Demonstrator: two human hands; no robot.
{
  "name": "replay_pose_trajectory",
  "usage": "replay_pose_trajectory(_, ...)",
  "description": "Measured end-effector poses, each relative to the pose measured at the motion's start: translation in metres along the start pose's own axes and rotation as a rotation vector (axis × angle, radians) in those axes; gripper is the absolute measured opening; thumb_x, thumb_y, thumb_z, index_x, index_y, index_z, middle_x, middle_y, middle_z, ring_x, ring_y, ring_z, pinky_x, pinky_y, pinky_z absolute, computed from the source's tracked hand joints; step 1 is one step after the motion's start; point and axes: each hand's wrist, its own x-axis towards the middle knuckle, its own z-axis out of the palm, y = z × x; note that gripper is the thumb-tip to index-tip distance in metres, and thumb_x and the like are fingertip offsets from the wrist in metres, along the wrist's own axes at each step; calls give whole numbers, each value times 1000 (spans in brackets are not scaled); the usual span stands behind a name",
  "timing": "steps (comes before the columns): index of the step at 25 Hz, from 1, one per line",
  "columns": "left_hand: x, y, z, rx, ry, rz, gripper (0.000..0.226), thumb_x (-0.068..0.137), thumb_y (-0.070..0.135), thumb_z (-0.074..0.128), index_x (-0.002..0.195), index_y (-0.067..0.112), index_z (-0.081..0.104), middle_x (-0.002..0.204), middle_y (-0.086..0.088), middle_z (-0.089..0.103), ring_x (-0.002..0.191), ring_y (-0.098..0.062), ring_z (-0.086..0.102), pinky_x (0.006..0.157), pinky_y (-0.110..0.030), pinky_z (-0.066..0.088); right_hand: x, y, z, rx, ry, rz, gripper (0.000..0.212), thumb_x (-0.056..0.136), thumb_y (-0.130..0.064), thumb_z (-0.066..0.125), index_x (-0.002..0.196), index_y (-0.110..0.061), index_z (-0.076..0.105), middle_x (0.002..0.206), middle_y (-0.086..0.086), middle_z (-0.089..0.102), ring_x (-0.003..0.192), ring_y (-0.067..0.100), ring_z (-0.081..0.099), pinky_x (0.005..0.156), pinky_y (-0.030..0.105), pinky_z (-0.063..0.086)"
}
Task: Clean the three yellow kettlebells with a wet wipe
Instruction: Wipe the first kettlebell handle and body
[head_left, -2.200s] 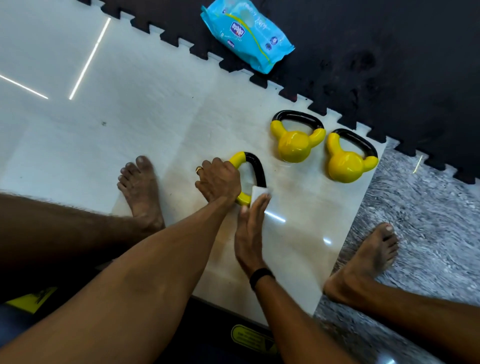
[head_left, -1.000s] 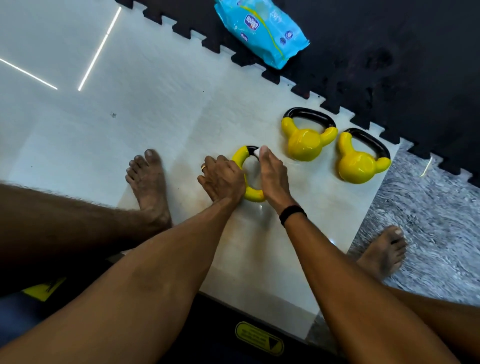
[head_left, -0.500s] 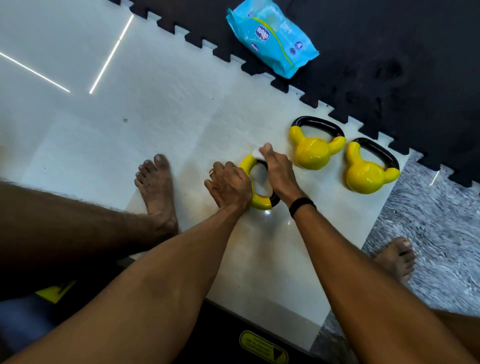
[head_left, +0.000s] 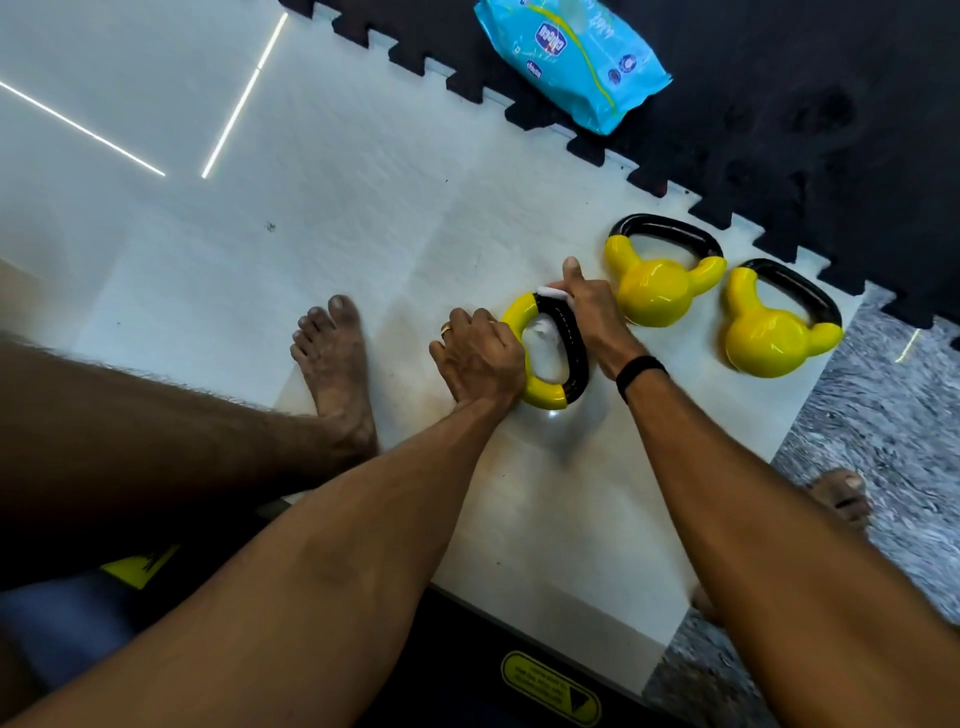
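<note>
**Wiping the near kettlebell's handle, two others waiting**

Head view. White floor mat (head_left: 363, 171), puzzle-edged, butts against a black mat (head_left: 831, 104) at the top and right. Blue wet-wipe pack (head_left: 576, 57) lies on the black mat, well apart from the work. Grey patterned floor (head_left: 883, 441) to the right. Two kettlebells stand on the white mat near its far right corner: middle kettlebell (head_left: 657, 291) and right kettlebell (head_left: 763, 338), yellow bodies, black handles pointing away, close to each other, touching unclear. Bare left foot (head_left: 335, 364) planted on the white mat left of the hands; right foot (head_left: 841, 499) on the grey floor, mostly hidden behind the right forearm. A yellow label (head_left: 550, 688) on something dark at the bottom edge.

Near kettlebell (head_left: 550, 397) sits just beside the middle one, its body covered by the left hand, only the handle loop showing: yellow ends, black grip.

Left hand (head_left: 480, 358): fingers curled over the kettlebell's body, holding it, ring on one finger. Right hand (head_left: 587, 312): gripping the white wet wipe (head_left: 550, 293) against the black part of the handle, thumb sticking up, wipe also showing through the loop. Black band on the right wrist (head_left: 639, 371). Both forearms reach in from the bottom edge, the right one blocking part of the mat.
</note>
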Motion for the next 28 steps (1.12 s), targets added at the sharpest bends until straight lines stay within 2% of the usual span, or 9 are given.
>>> replay_pose_trajectory(3, 1, -1, 0, 25, -7, -4, 56, 80, 34, 13, 85, 7, 62, 95, -16, 58, 87, -36, 56, 79, -42, 35, 1, -1, -7, -68, -52, 73, 81, 88, -72, 24, 112, -9, 68, 118, 12, 67, 111, 27, 60, 104, 46, 44)
replay_pose_trajectory(7, 1, 1, 0, 49, -18, -18, 44, 83, 29, 24, 88, 7, 63, 98, -15, 59, 91, -36, 56, 82, -41, 33, -33, 18, -17, 63, -61, 203, 64, 94, -66, 16, 98, -19, 60, 108, 10, 62, 102, 26, 59, 87, 38, 49)
replay_pose_trajectory(9, 0, 0, 1, 54, -14, -1, 44, 83, 29, 25, 88, 7, 63, 99, -15, 59, 91, -36, 56, 82, -42, 33, -34, 11, -17, 65, -63, 221, 70, 94, -66, 14, 111, -14, 58, 114, 10, 62, 106, 27, 60, 93, 41, 50)
replay_pose_trajectory(12, 1, -2, 1, 64, -3, 7, 48, 82, 30, 21, 87, 7, 63, 99, -16, 59, 90, -36, 56, 82, -42, 33, -21, -18, -13, 158, -77, 238, 74, 91, -71, 14, 84, -15, 61, 74, 1, 67, 68, 14, 63, 60, 26, 47)
replay_pose_trajectory(14, 1, -1, 1, 79, -5, 0, 52, 81, 32, 17, 87, 8, 63, 98, -15, 59, 90, -36, 56, 81, -41, 33, -20, -23, -15, 164, -76, 235, 74, 89, -74, 13, 69, -17, 55, 58, 0, 60, 54, 12, 58, 53, 22, 42)
replay_pose_trajectory(16, 0, 0, 1, 79, 3, -3, 56, 79, 33, 13, 86, 8, 63, 97, -14, 60, 88, -36, 57, 80, -41, 34, -29, -2, -20, 152, -59, 243, 79, 89, -73, 8, 70, -16, 59, 65, 5, 62, 59, 16, 60, 54, 24, 44)
replay_pose_trajectory(19, 0, 0, 0, 70, 9, -8, 49, 83, 29, 20, 87, 8, 64, 96, -14, 60, 88, -36, 56, 81, -41, 33, -45, 26, -23, 155, -79, 375, 94, 87, -75, 3, 103, -9, 68, 89, 13, 72, 77, 25, 68, 60, 28, 49)
replay_pose_trajectory(24, 0, -1, 1, 103, -2, 6, 41, 86, 26, 28, 88, 7, 64, 98, -14, 60, 89, -35, 56, 82, -41, 32, -32, 0, -25, 275, -65, 319, 87, 89, -75, 10, 88, -9, 67, 81, 13, 68, 71, 26, 64, 65, 30, 51)
replay_pose_trajectory(28, 0, 0, 4, 103, 33, 12, 52, 83, 31, 17, 87, 8, 64, 96, -14, 60, 87, -35, 57, 81, -41, 34, -65, 27, -17, 200, 42, 332, 77, 95, -65, 13, 106, -10, 66, 87, 10, 69, 70, 22, 63, 57, 24, 48)
